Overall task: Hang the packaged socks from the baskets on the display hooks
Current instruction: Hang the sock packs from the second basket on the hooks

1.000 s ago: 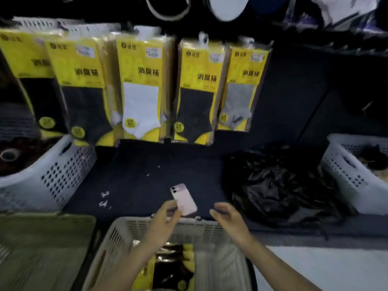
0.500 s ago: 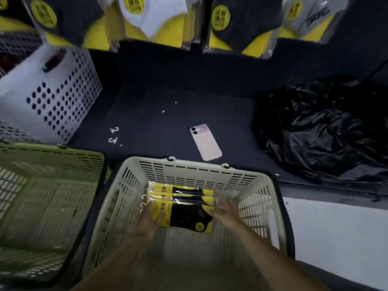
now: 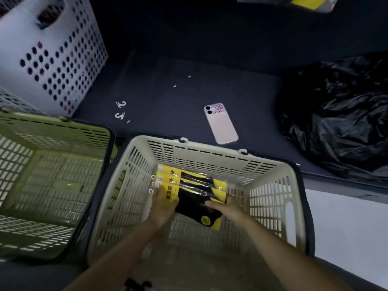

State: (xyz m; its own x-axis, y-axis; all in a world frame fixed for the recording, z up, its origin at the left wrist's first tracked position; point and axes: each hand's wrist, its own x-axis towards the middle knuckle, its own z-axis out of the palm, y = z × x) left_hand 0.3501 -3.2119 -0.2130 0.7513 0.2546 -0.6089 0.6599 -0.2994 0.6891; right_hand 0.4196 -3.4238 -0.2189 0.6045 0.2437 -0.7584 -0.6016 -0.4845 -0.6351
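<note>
Three stacked sock packs (image 3: 190,177) lie inside the beige basket (image 3: 210,148) at the centre, toward its 12 o'clock wall. The left hand (image 3: 163,203) grips the yellow header end of the top pack (image 3: 194,203), fingers curled over it; the right hand (image 3: 225,207) pinches the opposite end, thumb on top. On the dark table (image 3: 189,59) beyond, a pink phone (image 3: 221,124) lies at 1 o'clock, a black bag (image 3: 340,114) at 2, a white basket (image 3: 63,49) at 11; a green basket (image 3: 63,124) stands at 9

The top edge cuts off a hanging sock pack (image 3: 302,1); what lies inside the white crate (image 3: 63,28) seems indistinct.
</note>
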